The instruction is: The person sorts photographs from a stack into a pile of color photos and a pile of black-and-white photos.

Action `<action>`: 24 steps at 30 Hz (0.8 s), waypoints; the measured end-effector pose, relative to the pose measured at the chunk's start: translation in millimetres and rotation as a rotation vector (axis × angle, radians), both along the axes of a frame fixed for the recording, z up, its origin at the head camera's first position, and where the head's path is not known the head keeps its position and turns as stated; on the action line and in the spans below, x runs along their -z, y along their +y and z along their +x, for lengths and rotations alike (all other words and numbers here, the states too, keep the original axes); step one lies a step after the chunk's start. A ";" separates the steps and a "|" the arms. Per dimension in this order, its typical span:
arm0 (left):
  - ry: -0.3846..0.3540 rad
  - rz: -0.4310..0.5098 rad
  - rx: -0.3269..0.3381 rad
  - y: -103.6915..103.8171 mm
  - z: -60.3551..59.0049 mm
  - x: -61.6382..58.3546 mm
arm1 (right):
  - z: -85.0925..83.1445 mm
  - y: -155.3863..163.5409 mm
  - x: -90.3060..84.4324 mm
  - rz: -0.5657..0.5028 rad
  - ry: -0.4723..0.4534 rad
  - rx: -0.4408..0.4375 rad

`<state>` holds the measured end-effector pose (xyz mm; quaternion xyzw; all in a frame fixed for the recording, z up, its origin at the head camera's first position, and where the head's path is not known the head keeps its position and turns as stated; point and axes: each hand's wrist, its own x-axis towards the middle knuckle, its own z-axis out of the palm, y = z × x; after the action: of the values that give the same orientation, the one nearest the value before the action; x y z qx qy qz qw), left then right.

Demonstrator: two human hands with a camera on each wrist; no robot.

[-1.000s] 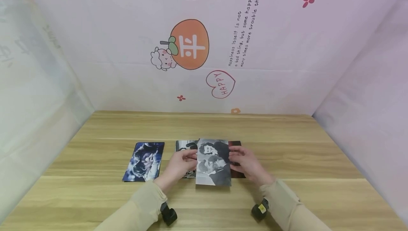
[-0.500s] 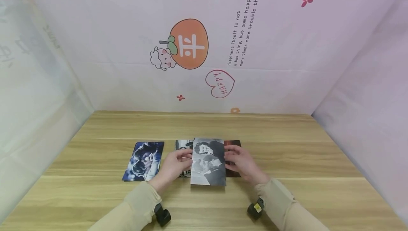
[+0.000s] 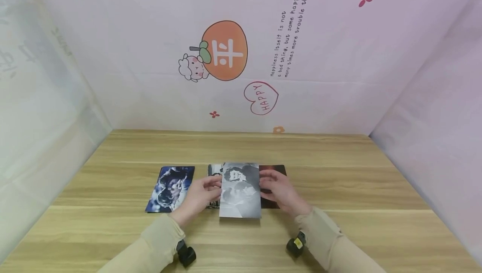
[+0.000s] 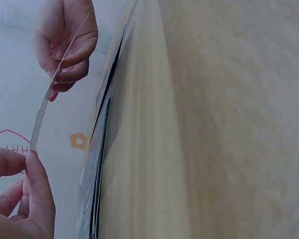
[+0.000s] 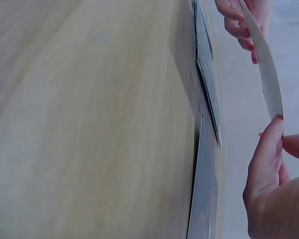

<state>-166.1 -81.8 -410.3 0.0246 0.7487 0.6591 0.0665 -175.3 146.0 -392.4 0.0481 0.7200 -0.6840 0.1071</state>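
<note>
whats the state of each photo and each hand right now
black-and-white photo: lifted off the table, slightly bowed, held by its two side edges
left hand: pinches the photo's left edge
right hand: pinches the photo's right edge
blue photo: flat on the wooden table, untouched
dark red photo: flat on the table, partly hidden behind the right hand
photo under the held one: flat, mostly covered

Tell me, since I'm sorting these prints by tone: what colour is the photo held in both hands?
Black-and-white photo, grey tones throughout; the head view shows it best.
</note>
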 end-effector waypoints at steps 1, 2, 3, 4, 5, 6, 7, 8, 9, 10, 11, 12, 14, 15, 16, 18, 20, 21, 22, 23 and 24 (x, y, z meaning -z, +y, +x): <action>0.000 0.000 -0.003 -0.8 -0.3 0.2 | -0.7 -1.0 0.1 0.004 0.001 -0.001; -0.003 0.003 -0.009 -1.7 -0.5 0.2 | -1.3 -2.0 0.0 0.009 0.003 -0.005; 0.002 0.001 -0.012 -2.5 -0.6 0.3 | -2.2 -3.1 0.1 0.014 0.004 -0.008; -0.002 0.004 -0.019 -3.2 -0.8 0.0 | -3.2 -4.1 0.2 0.018 0.008 -0.011; -0.003 0.005 -0.026 -4.0 -1.0 -0.2 | -4.3 -5.0 0.7 0.021 0.011 -0.012; -0.005 0.007 -0.031 -4.7 -1.3 -0.7 | -5.6 -6.0 1.2 0.023 0.014 -0.014; -0.005 0.006 -0.038 -5.4 -1.8 -0.9 | -6.7 -7.0 1.3 0.026 0.016 -0.015; -0.006 0.005 -0.044 -6.1 -2.5 -1.1 | -7.9 -8.1 1.6 0.027 0.018 -0.015; -0.005 -0.004 -0.048 -6.9 -3.2 -1.4 | -9.3 -9.2 2.3 0.027 0.019 -0.012; -0.009 -0.009 -0.052 -7.6 -3.9 -1.8 | -10.6 -10.2 2.6 0.030 0.019 -0.013; -0.007 -0.017 -0.052 -8.5 -4.5 -2.2 | -11.9 -11.3 3.0 0.035 0.019 -0.013; -0.005 -0.029 -0.054 -9.4 -5.1 -2.3 | -13.1 -12.7 3.2 0.038 0.020 -0.011; -0.005 -0.046 -0.056 -11.6 -6.7 -2.2 | -15.7 -15.8 3.3 0.045 0.021 -0.009; -0.005 -0.051 -0.056 -12.8 -7.3 -2.5 | -17.0 -17.5 3.4 0.051 0.021 -0.008; -0.008 -0.051 -0.057 -14.1 -7.9 -2.6 | -18.1 -19.4 3.1 0.059 0.020 -0.007; -0.012 -0.053 -0.063 -17.0 -9.7 -2.3 | -20.2 -23.6 2.5 0.063 0.021 -0.003; -0.015 -0.056 -0.071 -20.0 -10.9 -2.6 | -21.8 -27.4 2.3 0.071 0.023 -0.004; -0.017 -0.064 -0.073 -21.3 -11.2 -3.1 | -22.5 -29.3 2.0 0.071 0.023 -0.004; -0.018 -0.075 -0.075 -22.8 -11.8 -3.0 | -23.2 -31.1 1.9 0.071 0.023 -0.004; -0.019 -0.085 -0.076 -24.1 -12.2 -3.2 | -23.7 -32.5 2.0 0.068 0.023 -0.005; -0.022 -0.097 -0.077 -25.3 -12.7 -3.4 | -24.4 -33.8 2.3 0.066 0.023 -0.005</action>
<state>-178.8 -107.1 -406.9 -0.0147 0.7794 0.6243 0.0504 -199.8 112.2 -394.7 0.0419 0.7435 -0.6600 0.0991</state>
